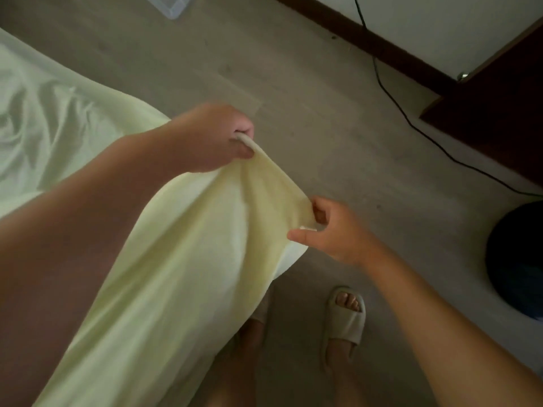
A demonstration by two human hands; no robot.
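Pinching the sheet [188, 259] edge, left hand [211, 139] and right hand [332, 230] hold it lifted; spreading it over the bed [44, 118] seems left.

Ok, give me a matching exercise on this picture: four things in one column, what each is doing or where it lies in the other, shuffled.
1. left hand
2. right hand
3. slipper
4. black cable

A. worn on a foot
B. pinches the pale yellow sheet close to the body
C. snakes over the floor
D. grips the sheet's edge, farther out

Pairs: 1-D, 2-B, 3-A, 4-C
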